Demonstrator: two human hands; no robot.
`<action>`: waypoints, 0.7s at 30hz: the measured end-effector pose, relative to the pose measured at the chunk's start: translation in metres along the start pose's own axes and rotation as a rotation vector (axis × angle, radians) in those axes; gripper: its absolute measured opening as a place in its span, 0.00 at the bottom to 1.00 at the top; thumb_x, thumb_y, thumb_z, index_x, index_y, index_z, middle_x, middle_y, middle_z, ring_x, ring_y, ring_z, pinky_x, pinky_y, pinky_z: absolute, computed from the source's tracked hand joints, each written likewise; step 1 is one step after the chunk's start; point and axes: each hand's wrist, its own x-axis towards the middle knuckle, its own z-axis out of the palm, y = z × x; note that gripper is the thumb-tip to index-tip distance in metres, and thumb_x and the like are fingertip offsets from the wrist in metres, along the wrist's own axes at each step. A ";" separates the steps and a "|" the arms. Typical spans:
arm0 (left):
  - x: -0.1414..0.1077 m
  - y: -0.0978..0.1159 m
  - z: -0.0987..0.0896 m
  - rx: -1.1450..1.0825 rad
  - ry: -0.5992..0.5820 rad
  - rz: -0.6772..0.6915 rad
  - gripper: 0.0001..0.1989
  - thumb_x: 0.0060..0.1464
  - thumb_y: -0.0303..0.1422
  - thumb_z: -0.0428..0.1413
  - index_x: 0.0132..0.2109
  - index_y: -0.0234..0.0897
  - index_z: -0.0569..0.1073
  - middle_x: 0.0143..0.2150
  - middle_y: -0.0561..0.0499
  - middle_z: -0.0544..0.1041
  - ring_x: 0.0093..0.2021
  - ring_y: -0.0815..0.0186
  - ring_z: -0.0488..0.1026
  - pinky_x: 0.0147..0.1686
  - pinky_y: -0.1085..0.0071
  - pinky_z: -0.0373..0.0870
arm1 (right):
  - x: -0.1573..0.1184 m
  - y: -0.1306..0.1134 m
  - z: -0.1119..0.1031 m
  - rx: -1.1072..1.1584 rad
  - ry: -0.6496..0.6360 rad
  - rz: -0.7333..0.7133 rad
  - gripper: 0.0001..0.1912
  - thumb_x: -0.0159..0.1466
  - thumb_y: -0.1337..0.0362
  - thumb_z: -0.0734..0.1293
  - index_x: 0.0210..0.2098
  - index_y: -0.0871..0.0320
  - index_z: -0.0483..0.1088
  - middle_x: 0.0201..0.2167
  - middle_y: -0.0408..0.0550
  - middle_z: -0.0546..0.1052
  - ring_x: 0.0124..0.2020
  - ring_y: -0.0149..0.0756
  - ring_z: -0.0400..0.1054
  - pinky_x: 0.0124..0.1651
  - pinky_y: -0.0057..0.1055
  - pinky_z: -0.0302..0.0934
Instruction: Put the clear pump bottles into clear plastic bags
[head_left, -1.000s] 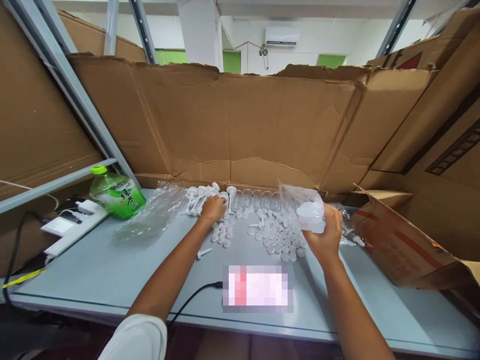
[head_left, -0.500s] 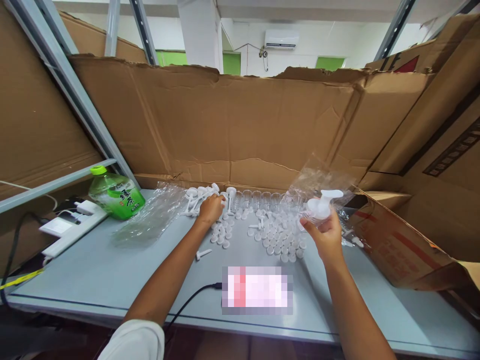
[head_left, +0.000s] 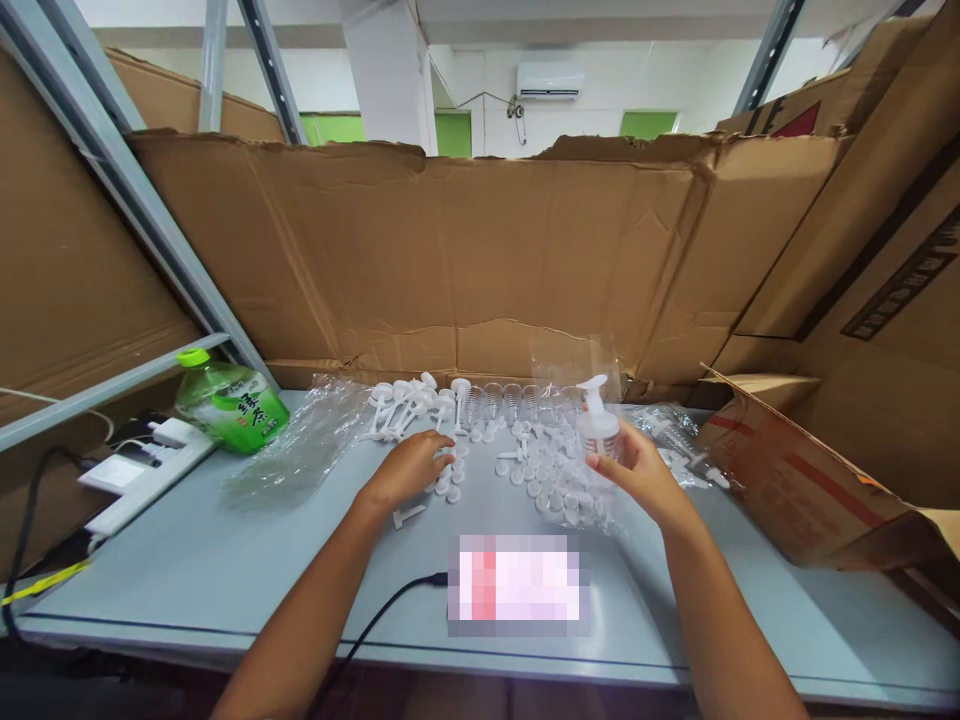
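Note:
My right hand [head_left: 637, 475] holds a small clear pump bottle [head_left: 598, 425] with a white pump head, upright, still inside a clear plastic bag. My left hand [head_left: 409, 468] rests low over the grey table [head_left: 187, 540], fingers loosely curled beside several small white round caps [head_left: 555, 480]; whether it holds one I cannot tell. A white stemmed part [head_left: 409, 515] lies just below that hand. Behind the caps lie white pump heads [head_left: 409, 405] and a row of clear small bottles [head_left: 510, 400].
Cardboard walls [head_left: 487, 260] enclose the back and sides. A green drink bottle [head_left: 229, 405] lies at the left next to a white power strip [head_left: 142, 465]. Crumpled clear plastic [head_left: 307, 440] lies left of the parts. A black cable [head_left: 375, 620] runs along the front edge.
My right hand brought the bagged pump bottle down and leftward, turning it upright. My left hand drew back from the pump heads toward me.

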 end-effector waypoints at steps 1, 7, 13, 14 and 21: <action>-0.003 0.000 -0.002 -0.019 -0.025 0.008 0.15 0.52 0.36 0.48 0.46 0.39 0.72 0.45 0.47 0.73 0.44 0.61 0.70 0.42 0.70 0.63 | 0.000 -0.001 -0.001 -0.003 0.016 -0.016 0.28 0.52 0.59 0.68 0.51 0.53 0.59 0.49 0.50 0.68 0.49 0.42 0.63 0.50 0.39 0.57; -0.020 0.003 -0.007 -0.084 -0.070 0.037 0.20 0.45 0.37 0.55 0.47 0.42 0.70 0.46 0.49 0.71 0.36 0.64 0.70 0.38 0.71 0.63 | 0.000 -0.001 -0.007 0.053 0.187 -0.022 0.25 0.51 0.58 0.69 0.45 0.52 0.58 0.41 0.49 0.71 0.42 0.40 0.66 0.44 0.37 0.60; -0.023 0.001 0.005 -0.220 -0.125 0.058 0.17 0.44 0.34 0.54 0.44 0.40 0.68 0.42 0.50 0.68 0.30 0.68 0.67 0.35 0.71 0.64 | 0.000 -0.001 -0.007 0.030 0.180 -0.057 0.21 0.52 0.58 0.68 0.43 0.53 0.60 0.41 0.48 0.70 0.43 0.40 0.65 0.46 0.36 0.58; -0.023 0.001 0.006 -0.234 -0.135 0.059 0.16 0.44 0.33 0.53 0.43 0.40 0.68 0.41 0.50 0.68 0.30 0.68 0.67 0.34 0.71 0.64 | 0.000 -0.001 -0.006 0.024 0.167 -0.062 0.21 0.53 0.59 0.68 0.44 0.53 0.60 0.41 0.48 0.70 0.43 0.39 0.65 0.46 0.36 0.58; -0.024 0.010 0.010 -0.238 -0.218 0.104 0.09 0.46 0.30 0.50 0.37 0.39 0.70 0.37 0.50 0.69 0.33 0.66 0.67 0.34 0.72 0.64 | 0.000 0.000 -0.002 -0.028 0.088 -0.070 0.22 0.53 0.59 0.68 0.45 0.54 0.60 0.43 0.49 0.70 0.44 0.40 0.65 0.46 0.36 0.59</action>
